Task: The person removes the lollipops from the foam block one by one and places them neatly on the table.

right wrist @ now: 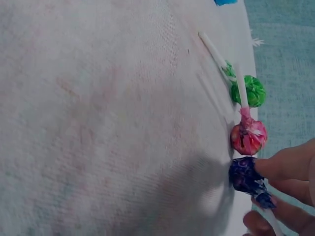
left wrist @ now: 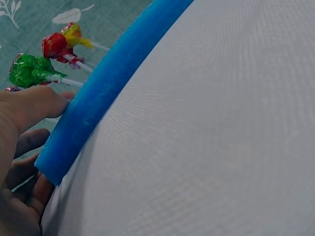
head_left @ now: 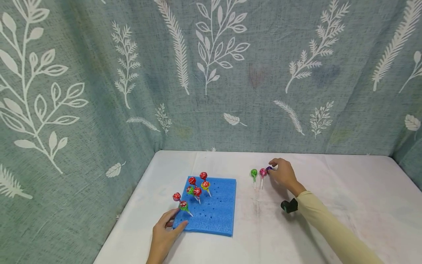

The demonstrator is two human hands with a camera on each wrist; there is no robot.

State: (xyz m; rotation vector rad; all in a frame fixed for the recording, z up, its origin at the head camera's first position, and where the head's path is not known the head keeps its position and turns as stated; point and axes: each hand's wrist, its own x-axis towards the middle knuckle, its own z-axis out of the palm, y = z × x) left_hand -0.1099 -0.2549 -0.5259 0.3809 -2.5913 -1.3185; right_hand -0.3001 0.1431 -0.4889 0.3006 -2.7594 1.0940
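Fingers of the left hand (head_left: 164,234) press flat on the blue foam block (head_left: 214,212) at its 7 o'clock corner; farther off, the right hand (head_left: 283,175) pinches the purple lollipop (right wrist: 244,175), best lifted by the stick, clear of the pink lollipop (right wrist: 249,137) touching it at 9 o'clock.

Seven lollipops are standing in one blue foam block (head_left: 215,212): four red (head_left: 192,180), one red-and-yellow (head_left: 206,184), and two green (head_left: 183,205). Three more lollipops are lying loose on the table (head_left: 346,190): one green (head_left: 254,172), one pink (head_left: 262,172) and one purple (head_left: 269,169). Two hands are showing, the left hand (head_left: 165,234) and the right hand (head_left: 284,173). One black wrist camera (head_left: 289,205) is showing on the right arm.
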